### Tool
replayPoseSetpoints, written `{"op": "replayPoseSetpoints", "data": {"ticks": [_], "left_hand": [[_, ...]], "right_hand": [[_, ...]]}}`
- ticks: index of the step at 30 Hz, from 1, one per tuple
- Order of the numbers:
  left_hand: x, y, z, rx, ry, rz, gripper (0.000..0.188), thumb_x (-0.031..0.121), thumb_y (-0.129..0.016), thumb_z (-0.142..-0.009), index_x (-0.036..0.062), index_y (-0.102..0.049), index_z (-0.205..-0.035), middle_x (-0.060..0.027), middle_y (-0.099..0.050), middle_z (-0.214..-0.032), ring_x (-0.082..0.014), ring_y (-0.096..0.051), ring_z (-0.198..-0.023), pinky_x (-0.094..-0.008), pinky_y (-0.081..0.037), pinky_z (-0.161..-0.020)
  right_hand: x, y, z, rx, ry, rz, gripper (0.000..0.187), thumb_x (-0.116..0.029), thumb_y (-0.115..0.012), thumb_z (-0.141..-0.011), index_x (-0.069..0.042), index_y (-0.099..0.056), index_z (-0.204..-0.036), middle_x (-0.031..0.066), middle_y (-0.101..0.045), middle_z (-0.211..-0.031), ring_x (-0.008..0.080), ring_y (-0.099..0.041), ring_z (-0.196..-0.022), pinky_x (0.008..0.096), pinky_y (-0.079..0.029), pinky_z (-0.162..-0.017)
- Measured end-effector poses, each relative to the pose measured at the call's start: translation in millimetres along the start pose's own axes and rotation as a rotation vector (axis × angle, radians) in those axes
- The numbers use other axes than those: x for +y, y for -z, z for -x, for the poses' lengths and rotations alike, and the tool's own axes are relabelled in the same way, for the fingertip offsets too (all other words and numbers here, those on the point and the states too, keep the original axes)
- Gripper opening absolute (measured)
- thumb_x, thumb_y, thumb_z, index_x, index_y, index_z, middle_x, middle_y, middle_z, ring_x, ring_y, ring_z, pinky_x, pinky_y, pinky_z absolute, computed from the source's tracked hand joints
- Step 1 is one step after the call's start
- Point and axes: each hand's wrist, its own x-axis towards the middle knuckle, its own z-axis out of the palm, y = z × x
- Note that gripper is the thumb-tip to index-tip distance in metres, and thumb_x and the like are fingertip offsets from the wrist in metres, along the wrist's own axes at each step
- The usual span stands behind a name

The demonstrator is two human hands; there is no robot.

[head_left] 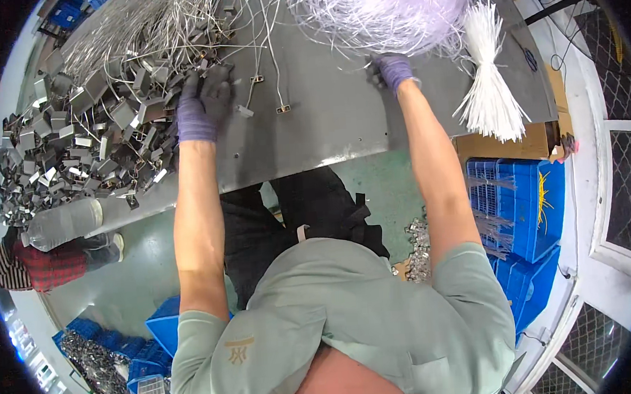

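Note:
My left hand [205, 106], in a grey glove with a purple cuff, is at the right edge of a heap of small grey metal boxes [101, 123] with wires attached. Its fingers look apart, with nothing plainly held. My right hand [393, 72], gloved alike, is at the near edge of a loose pile of pale purple-white plastic strands [391, 12]. Those fingers are curled in, and whatever they may hold is hidden. Between the hands lie small brass-coloured terminal pieces [283, 109] on thin white wires and a small white connector [244, 111].
A bundle of white ties [487, 78] lies at the right of the grey table [326, 135]. Below it are a cardboard box [504, 144] and blue crates [540, 212]. A clear plastic bottle [64, 223] is by the left table edge, near a person in red plaid [52, 263].

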Motion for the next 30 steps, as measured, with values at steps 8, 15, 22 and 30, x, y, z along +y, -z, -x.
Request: {"op": "replayPoseSetpoints", "data": {"ticks": [8, 15, 22, 30], "left_hand": [[-4, -15, -2, -0.060, 0.107, 0.114, 0.034, 0.029, -0.049, -0.090, 0.0052, -0.053, -0.113, -0.0156, -0.060, -0.114, -0.0271, -0.059, -0.101, -0.0345, -0.048, -0.076], [-4, 9, -32, -0.059, -0.002, -0.028, 0.022, 0.016, -0.044, -0.089, 0.0045, -0.057, -0.103, -0.0156, -0.060, -0.105, -0.0258, -0.053, -0.097, -0.0344, -0.043, -0.081], [-38, 3, 65, -0.112, -0.134, -0.480, 0.022, 0.018, -0.050, -0.087, 0.0014, -0.059, -0.099, -0.0123, -0.062, -0.086, -0.0203, -0.057, -0.065, -0.0325, -0.047, -0.058], [-36, 20, 145, -0.137, -0.458, -0.850, 0.032, 0.032, -0.056, -0.086, 0.0002, -0.057, -0.092, -0.0087, -0.060, -0.072, -0.0150, -0.055, -0.058, -0.0267, -0.044, -0.050]], "right_hand": [[-4, -4, 38, -0.278, -0.088, -0.126, 0.025, -0.032, -0.056, -0.089, -0.008, -0.063, -0.092, 0.0007, -0.056, -0.061, 0.0102, -0.051, -0.045, 0.0240, -0.036, -0.038], [-19, 3, 114, -0.052, 0.186, 0.018, 0.030, -0.022, -0.061, -0.082, -0.001, -0.063, -0.104, 0.0053, -0.064, -0.077, 0.0112, -0.060, -0.066, 0.0256, -0.047, -0.059], [-4, -7, 168, -0.792, 0.434, -0.175, 0.045, -0.018, -0.059, -0.085, 0.000, -0.047, -0.125, 0.0129, -0.061, -0.110, 0.0200, -0.061, -0.094, 0.0331, -0.051, -0.081], [5, -34, 177, -0.416, 0.178, -0.512, 0.047, -0.021, -0.062, -0.084, 0.000, -0.047, -0.124, 0.0136, -0.063, -0.103, 0.0169, -0.064, -0.069, 0.0229, -0.049, -0.051]]}}
